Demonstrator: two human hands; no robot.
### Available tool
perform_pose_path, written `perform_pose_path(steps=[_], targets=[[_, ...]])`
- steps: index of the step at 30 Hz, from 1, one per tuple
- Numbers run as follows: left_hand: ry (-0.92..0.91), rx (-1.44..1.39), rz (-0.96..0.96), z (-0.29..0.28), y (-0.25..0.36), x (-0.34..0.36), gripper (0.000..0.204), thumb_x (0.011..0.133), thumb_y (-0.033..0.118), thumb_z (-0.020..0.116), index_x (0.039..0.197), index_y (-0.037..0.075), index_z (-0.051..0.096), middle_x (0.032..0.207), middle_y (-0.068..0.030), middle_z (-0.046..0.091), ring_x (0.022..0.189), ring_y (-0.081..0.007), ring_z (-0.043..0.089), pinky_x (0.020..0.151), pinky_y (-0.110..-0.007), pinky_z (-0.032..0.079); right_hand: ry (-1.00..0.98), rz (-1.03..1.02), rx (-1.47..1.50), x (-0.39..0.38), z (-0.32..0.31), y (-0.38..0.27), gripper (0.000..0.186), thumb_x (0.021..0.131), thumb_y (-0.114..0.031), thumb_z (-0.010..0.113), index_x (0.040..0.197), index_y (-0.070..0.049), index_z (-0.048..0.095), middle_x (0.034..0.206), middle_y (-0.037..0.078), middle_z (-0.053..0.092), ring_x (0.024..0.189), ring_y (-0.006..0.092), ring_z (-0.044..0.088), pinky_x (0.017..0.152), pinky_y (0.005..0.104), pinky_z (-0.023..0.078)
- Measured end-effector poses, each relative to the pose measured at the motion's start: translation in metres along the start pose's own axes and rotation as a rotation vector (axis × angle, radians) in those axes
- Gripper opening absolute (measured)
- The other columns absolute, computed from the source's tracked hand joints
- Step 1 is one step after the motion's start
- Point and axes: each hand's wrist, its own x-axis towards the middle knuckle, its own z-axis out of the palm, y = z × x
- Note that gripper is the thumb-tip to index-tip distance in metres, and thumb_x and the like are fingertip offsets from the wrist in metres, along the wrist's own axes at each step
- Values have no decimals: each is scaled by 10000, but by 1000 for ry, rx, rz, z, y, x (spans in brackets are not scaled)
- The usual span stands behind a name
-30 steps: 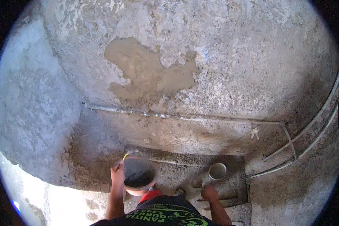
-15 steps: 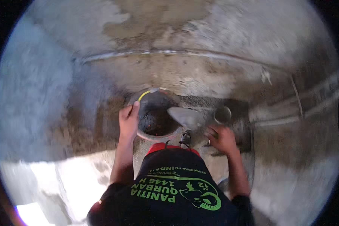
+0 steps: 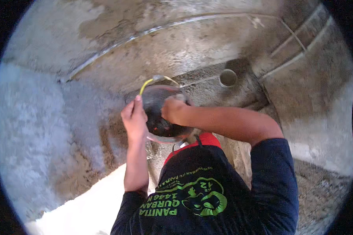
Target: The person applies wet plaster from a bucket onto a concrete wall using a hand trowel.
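Note:
My left hand is closed on the yellow handle of a round bucket with dark, lumpy grey material at its bottom. My right hand is closed and reaches inside the bucket, holding a trowel whose blade is blurred and mostly hidden by the hand and forearm. The bucket hangs in front of my black shirt and red lower garment, tilted enough to show its inside.
A pale round container stands in a dark concrete recess at the back right. A long pipe runs along the rough concrete wall, with branching pipes at the right. Bright light falls at the lower left.
The bucket and my left hand have risen in the view. My right hand and the trowel have moved from right of the bucket into it. The view has turned and shifted.

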Motion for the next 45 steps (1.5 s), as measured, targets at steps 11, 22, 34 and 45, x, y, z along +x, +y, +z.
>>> perform_pose_path(steps=[11,22,34,45], targets=[[-23,218,-120,-41,-64,1,462,953,261,664,618,1,480,591,75,339,599,-56,289,508,-287,245,-75,-97,529,-24,31,-39,283,678,-222,676,873,-25,732,890,190,716,889,367,701,782,472,561],[-121,327,53,-41,-42,-28,463,999,233,597,587,109,425,525,64,355,432,-38,320,407,-245,247,121,55,942,-103,47,41,402,757,-369,741,1073,-135,660,910,201,675,966,368,652,810,495,515],[367,-169,24,-3,-11,-28,465,1003,317,578,613,136,402,513,47,369,388,-67,317,359,-266,238,986,90,271,-228,20,206,390,699,-116,720,1080,-155,644,940,65,666,860,278,665,713,453,509],[535,-22,-143,4,-50,11,439,992,314,595,622,131,447,508,60,350,377,-62,316,352,-265,213,1755,-87,302,-212,4,271,506,886,-380,644,1281,-99,495,1004,146,637,926,338,631,878,526,497]])
